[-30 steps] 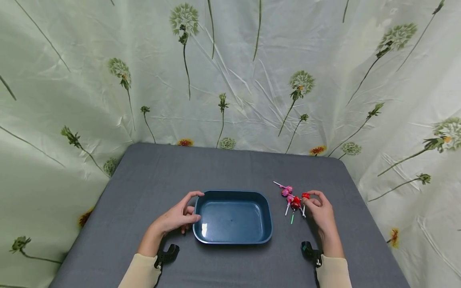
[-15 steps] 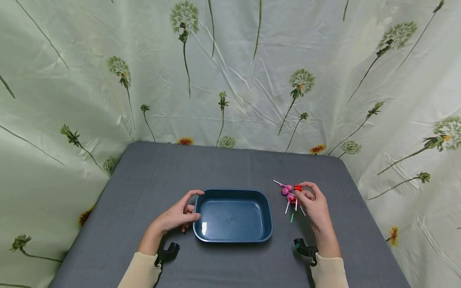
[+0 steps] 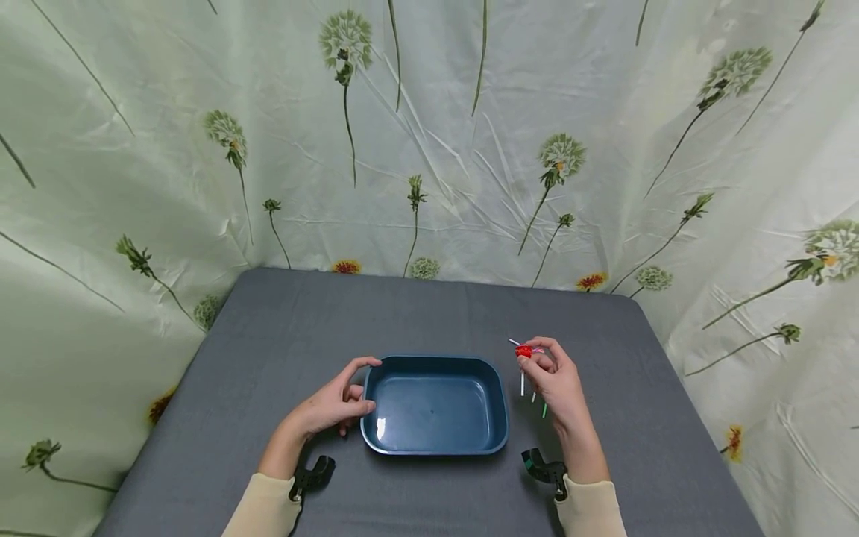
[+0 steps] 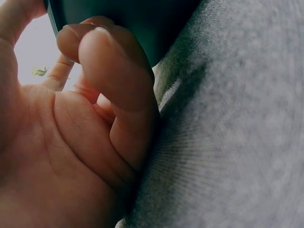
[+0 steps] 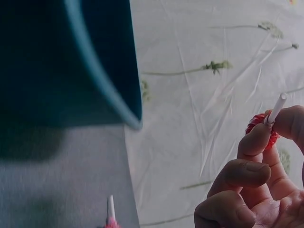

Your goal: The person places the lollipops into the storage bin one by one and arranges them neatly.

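- The right hand point(image 3: 557, 379), right of centre in the head view, pinches a red lollipop point(image 3: 523, 351) between thumb and fingertips. Its stick points down the frame; the other fingers are curled. The grip looks narrow, so a loosened thumb or a knock could let it turn or drop.
- The tray point(image 3: 432, 409), lower centre, lies just left of the lollipop and apart from it. A low sideways move could catch the stick on its right rim.
- The left hand point(image 3: 330, 404) grips the tray's left end, thumb at the rim. Pulling or pressing too hard there could slide or tip the tray on the cloth point(image 3: 436, 496).
- The loose lollipops point(image 3: 538, 350) are partly hidden by the right hand. Below it, a green stick point(image 3: 544, 410) pokes out; dropping the wrist could sweep them aside.
- The right wrist camera point(image 3: 540, 468), lower right of centre, juts toward the tray. Carrying the forearm left could bump the tray's near corner.
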Motion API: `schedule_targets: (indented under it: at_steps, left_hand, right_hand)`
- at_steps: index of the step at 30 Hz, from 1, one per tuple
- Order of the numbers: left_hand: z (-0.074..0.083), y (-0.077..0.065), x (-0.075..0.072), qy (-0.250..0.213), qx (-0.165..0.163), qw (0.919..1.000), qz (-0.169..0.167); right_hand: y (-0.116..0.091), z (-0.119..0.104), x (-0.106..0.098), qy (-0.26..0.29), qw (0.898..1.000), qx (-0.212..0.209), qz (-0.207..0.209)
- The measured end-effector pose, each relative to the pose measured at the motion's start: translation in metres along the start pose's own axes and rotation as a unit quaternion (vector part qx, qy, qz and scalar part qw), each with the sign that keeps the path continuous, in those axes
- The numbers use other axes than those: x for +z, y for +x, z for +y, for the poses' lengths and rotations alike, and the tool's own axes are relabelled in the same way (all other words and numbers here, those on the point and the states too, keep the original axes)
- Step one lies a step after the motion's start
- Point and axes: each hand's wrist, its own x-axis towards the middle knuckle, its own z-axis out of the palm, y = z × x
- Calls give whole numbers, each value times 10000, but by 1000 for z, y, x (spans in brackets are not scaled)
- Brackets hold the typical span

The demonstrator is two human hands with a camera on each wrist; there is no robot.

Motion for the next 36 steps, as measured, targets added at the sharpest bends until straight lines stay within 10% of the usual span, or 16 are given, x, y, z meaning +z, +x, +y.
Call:
schedule_targets:
  at_steps: [36]
  left_hand:
    - [-3, 1, 1, 1, 50, 10000, 2]
  right_hand:
    - [-12, 1, 68, 376, 9938, 1, -1045]
